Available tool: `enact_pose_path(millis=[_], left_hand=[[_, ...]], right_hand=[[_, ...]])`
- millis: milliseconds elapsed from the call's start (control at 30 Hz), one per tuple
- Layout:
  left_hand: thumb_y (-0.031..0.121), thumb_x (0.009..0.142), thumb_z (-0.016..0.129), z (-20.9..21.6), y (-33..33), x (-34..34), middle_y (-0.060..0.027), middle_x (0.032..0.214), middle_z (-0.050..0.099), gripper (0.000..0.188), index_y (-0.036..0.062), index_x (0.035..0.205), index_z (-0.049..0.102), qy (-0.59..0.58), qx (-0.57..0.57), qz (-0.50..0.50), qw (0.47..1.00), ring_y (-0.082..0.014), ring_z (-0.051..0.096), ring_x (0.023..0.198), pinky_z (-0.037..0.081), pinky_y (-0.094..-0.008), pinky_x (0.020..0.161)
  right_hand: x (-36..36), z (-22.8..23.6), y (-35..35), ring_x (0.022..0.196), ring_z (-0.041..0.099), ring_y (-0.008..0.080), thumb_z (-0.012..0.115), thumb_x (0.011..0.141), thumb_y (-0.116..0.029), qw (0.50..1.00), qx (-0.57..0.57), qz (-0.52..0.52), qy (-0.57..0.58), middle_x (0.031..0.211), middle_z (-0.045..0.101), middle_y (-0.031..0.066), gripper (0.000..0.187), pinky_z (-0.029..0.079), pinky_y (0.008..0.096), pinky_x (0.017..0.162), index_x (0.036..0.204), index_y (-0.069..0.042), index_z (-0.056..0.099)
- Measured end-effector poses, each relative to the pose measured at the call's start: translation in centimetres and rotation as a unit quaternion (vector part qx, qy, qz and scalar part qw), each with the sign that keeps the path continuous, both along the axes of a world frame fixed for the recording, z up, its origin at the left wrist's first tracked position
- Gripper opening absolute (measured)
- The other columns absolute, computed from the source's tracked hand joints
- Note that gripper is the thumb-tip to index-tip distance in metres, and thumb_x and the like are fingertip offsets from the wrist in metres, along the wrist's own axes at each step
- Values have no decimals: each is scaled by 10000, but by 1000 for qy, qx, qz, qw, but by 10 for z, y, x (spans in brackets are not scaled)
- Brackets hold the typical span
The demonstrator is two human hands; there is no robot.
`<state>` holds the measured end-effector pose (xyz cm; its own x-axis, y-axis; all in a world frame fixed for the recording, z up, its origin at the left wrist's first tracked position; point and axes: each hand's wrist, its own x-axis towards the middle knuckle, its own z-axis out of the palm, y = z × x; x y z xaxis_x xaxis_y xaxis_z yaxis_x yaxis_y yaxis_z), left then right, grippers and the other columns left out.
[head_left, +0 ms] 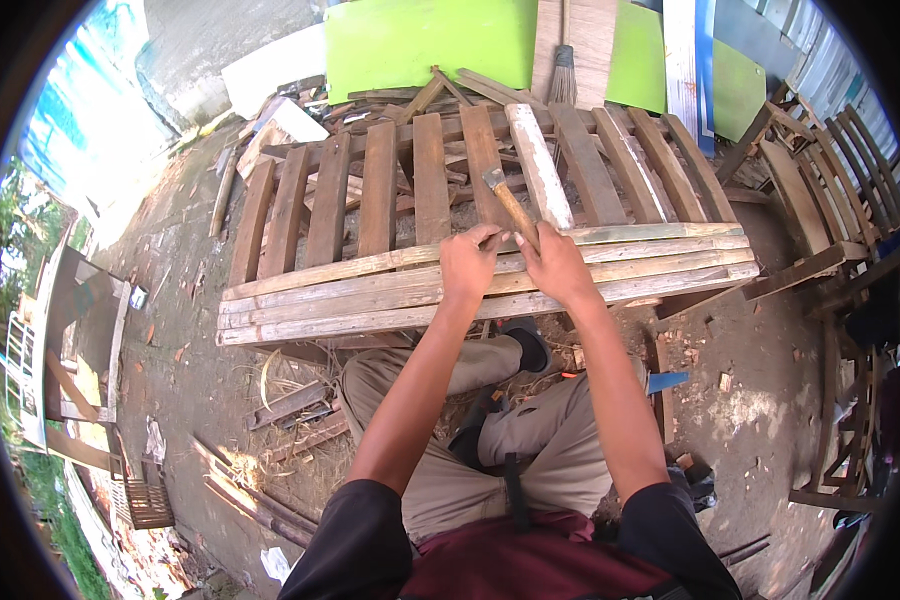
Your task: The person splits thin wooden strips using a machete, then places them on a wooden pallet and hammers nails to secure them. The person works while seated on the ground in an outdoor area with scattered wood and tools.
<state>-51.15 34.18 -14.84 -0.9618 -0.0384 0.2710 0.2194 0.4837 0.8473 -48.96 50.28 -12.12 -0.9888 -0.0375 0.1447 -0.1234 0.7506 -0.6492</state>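
Observation:
In my right hand [558,268] is a hammer [515,208], its wooden handle gripped near the lower end and its head pointing away from me. Beside it my left hand [468,265] is closed, thumb and fingertips pinched together; whatever they hold is too small to make out. Both hands are over several long, weathered wooden strips [340,300] lying side by side along the near edge of a slatted wooden frame [430,180]. The frame's brown slats run away from me, and one slat [540,170] has worn white paint.
Scrap wood [295,405] litters the ground by my legs, near a blue flat piece [668,381]. Wooden furniture frames [820,200] stand at the right. A broom [564,75] and green panels [430,45] lean at the back. A slatted crate [142,500] sits at the left.

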Motion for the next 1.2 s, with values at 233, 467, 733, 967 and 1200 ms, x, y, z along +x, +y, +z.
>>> enact_pose_path(millis=[233, 467, 733, 967, 1200], left_hand=[[173, 856, 806, 1, 1, 0, -184, 937, 758, 199, 24, 986, 790, 9, 11, 8, 1000, -305, 761, 873, 561, -350, 760], [161, 844, 813, 3, -2, 3, -202, 903, 751, 200, 9, 972, 788, 20, -21, 3, 1000, -307, 761, 833, 564, -347, 722], [144, 846, 810, 1, -2, 1, -198, 894, 752, 191, 9, 978, 786, 43, -31, 0, 999, -316, 756, 804, 563, -352, 707], [159, 852, 801, 1, -2, 2, -192, 863, 743, 174, 10, 941, 783, 29, -27, 14, 999, -336, 739, 768, 551, -361, 678], [169, 853, 800, 2, -2, 0, -207, 846, 732, 185, 8, 942, 782, 18, -39, 17, 999, -349, 732, 758, 542, -376, 663]], right_hand=[[1, -6, 6, 848, 648, 530, 606, 1021, -281, 998, -9, 24, 60, 836, 651, 336, 343, 482, 576, 715, 992, 52, 530], [44, 48, 2, 723, 636, 534, 580, 1045, -298, 996, -85, -21, -32, 700, 624, 297, 391, 476, 554, 629, 988, 85, 527], [68, 59, 9, 723, 632, 485, 554, 1061, -356, 994, -66, 23, -89, 725, 601, 277, 421, 461, 516, 653, 977, 56, 540], [68, 78, 5, 743, 629, 505, 533, 1070, -338, 988, -43, 15, -145, 738, 609, 300, 412, 462, 537, 660, 1000, 68, 529], [64, 67, 8, 727, 635, 536, 535, 1067, -289, 994, -27, 35, -101, 710, 620, 326, 388, 465, 565, 629, 974, 88, 526]])
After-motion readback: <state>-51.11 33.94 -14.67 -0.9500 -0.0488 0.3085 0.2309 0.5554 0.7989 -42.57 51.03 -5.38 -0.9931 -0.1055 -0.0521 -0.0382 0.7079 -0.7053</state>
